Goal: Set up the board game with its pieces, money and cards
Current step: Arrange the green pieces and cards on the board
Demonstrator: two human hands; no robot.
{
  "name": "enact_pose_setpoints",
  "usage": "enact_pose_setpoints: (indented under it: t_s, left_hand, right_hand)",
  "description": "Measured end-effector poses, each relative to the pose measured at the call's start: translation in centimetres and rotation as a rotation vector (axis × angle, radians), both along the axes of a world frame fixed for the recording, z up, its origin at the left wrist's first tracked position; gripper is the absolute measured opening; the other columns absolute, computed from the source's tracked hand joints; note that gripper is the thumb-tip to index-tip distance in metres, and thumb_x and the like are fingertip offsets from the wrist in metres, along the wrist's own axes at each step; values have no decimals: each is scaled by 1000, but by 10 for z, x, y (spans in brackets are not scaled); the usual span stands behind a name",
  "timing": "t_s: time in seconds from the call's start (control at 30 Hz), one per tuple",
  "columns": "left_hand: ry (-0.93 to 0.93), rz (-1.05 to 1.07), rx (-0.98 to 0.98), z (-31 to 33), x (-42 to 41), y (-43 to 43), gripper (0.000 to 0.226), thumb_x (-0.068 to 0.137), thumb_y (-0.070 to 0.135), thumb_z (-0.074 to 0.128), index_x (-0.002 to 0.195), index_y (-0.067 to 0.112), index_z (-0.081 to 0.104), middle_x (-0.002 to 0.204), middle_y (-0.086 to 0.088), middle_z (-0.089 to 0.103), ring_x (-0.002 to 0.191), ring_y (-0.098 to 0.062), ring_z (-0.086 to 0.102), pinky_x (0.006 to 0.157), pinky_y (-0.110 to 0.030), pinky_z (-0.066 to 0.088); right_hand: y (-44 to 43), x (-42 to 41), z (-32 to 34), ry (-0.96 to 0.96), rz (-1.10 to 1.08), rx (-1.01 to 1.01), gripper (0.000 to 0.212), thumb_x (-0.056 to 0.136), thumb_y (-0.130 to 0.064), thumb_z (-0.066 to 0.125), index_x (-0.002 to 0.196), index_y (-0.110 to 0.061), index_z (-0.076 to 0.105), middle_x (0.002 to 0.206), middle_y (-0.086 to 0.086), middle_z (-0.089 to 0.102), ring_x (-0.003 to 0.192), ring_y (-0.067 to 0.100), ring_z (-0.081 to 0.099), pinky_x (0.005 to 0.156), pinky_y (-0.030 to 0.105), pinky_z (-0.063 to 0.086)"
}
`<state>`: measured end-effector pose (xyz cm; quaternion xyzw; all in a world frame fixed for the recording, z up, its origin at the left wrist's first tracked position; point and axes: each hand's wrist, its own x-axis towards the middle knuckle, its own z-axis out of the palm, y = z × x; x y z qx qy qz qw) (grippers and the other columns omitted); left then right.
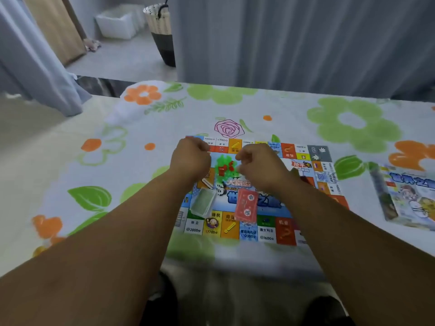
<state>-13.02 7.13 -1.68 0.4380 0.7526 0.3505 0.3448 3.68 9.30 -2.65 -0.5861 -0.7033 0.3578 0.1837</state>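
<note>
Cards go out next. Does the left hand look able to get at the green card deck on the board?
Likely yes: the green card deck lies uncovered beside its wrist, though the left hand seems busy gripping the pieces.

A table (28, 149) is being covered by a white cloth (282, 109) printed with green and orange flowers. The game board (266, 231) is being carried flat on the cloth near the front edge, with the game box (409, 196) being carried well apart at the right.
</note>
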Motion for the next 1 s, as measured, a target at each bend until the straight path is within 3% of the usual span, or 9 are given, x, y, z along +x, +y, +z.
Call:
enact_pose_setpoints:
  t_s: [0.07, 0.2, 0.33, 0.47, 0.73, 0.9, 1.0]
  left_hand:
    - [107, -55, -23, -6, -4, 3, 37, 85, -10, 51, 110, 11, 68, 122, -12, 64, 106, -30, 61, 91, -44, 55]
    - [273, -128, -82, -19, -13, 7, 42, 86, -4, 55, 123, 15, 62, 132, -10, 59, 111, -30, 60, 90, -39, 54]
    - [413, -197, -90, -30, -20, 15, 53, 84, -3, 56, 133, 15, 58, 138, -12, 53, 124, -33, 51, 95, -41, 51]
    - [469, -231, -117, -35, -29, 26, 60, 87, 3, 60, 144, 16, 47, 143, -11, 48, 131, -33, 44, 100, -42, 46]
    - [515, -336, -219, -42, -35, 31, 46, 84, 9, 54, 129, 12, 44, 132, -13, 53, 122, -37, 45, 104, -45, 38]
    - [509, -348, -221, -45, -37, 30, 54, 87, 12, 56, 139, 16, 46, 141, -12, 48, 129, -37, 41, 104, -46, 40]
    - [519, -347, -172, -44, -36, 29, 50, 85, 11, 60, 135, 15, 52, 139, -11, 49, 128, -34, 44, 103, -46, 41]
  right_hand:
    - [10, -7, -4, -44, 31, 23, 19, 93, -7, 66, 111, -13, 67, 108, 8, 62, 99, 29, 62, 88, 46, 55]
    - [20, -13, -19, -153, 93, 96, 23, 94, -7, 63, 115, -16, 66, 111, 5, 61, 101, 26, 60, 85, 37, 51]
    - [22, -20, -34, -232, 149, 153, 24, 93, -8, 65, 117, -14, 67, 122, 8, 62, 109, 28, 59, 90, 42, 51]
    - [25, -32, -39, -296, 156, 229, 25, 93, -15, 67, 118, -14, 66, 116, 9, 56, 107, 29, 55, 87, 44, 51]
    - [30, -43, -44, -398, 137, 244, 12, 91, -17, 66, 101, -10, 66, 107, 8, 56, 100, 29, 54, 81, 43, 53]
    - [30, -43, -44, -398, 141, 212, 7, 91, -14, 65, 94, -8, 67, 102, 9, 61, 93, 29, 60, 79, 45, 56]
    - [30, -39, -43, -382, 155, 200, 5, 91, -10, 64, 92, -6, 66, 100, 10, 62, 92, 30, 62, 79, 47, 55]
